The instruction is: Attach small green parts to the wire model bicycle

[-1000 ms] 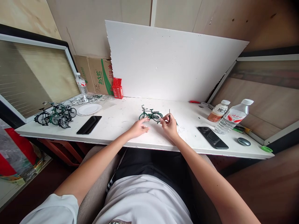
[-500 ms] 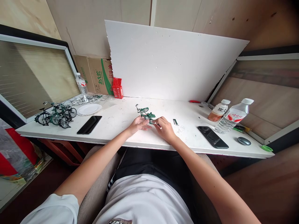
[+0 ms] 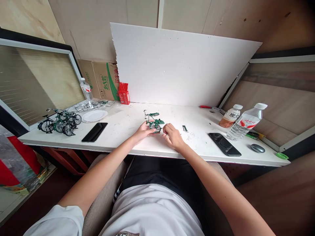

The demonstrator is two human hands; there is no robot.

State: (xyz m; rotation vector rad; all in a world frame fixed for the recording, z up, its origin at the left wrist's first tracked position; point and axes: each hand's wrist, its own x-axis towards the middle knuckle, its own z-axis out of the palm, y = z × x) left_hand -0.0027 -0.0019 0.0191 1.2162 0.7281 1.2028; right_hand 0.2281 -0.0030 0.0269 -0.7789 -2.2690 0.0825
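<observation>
A small green model bicycle (image 3: 155, 122) is tilted over the table in front of me. My left hand (image 3: 144, 131) grips it around its near wheel. Just right of that wheel is my right hand (image 3: 171, 135), its fingers curled in and pressed together; whether something tiny is between them is hidden. A little green part (image 3: 184, 128) lies on the table beyond my right hand. Several finished-looking model bicycles (image 3: 59, 122) stand clustered at the far left.
On the white table (image 3: 128, 144) lie two phones, one a black phone (image 3: 94, 132) at left and the other phone (image 3: 224, 144) at right. Two bottles, a brown drink bottle (image 3: 230, 116) and a water bottle (image 3: 246, 122), stand at right. A white plate (image 3: 94, 115) sits at left.
The model bicycle has turned in my left hand and now shows more of its near wheel. My right hand has pulled slightly right, away from it, with its fingers curled.
</observation>
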